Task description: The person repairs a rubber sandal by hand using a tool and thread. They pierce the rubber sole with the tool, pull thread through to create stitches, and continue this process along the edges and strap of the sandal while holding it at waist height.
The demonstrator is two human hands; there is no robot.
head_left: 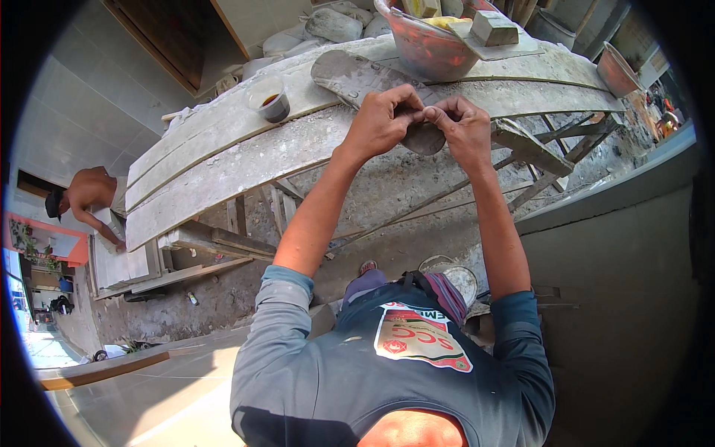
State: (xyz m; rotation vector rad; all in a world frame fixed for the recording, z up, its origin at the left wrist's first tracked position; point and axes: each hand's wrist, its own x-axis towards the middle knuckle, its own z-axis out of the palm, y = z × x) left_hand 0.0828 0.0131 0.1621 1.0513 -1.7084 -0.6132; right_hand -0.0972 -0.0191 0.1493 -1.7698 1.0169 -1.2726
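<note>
My left hand (381,121) and my right hand (463,132) meet in front of me, above the near edge of the plank platform (246,160). Thumbs and fingers of both are pinched together at one spot. Whatever lies between the fingertips is too small to make out. Behind and below the hands stretches a long, flat, grey, dusty piece with rounded ends (348,77); the hands cover its middle. A clear plastic cup (268,97) holding dark liquid stands on the planks to the left of it.
An orange-red tub (426,54) stands on the far planks, with a block (495,30) on a flat board by its rim. Another reddish tub (618,71) is at the right. Pale sacks (333,24) lie behind. At far left a person (93,197) bends over pale slabs (123,264).
</note>
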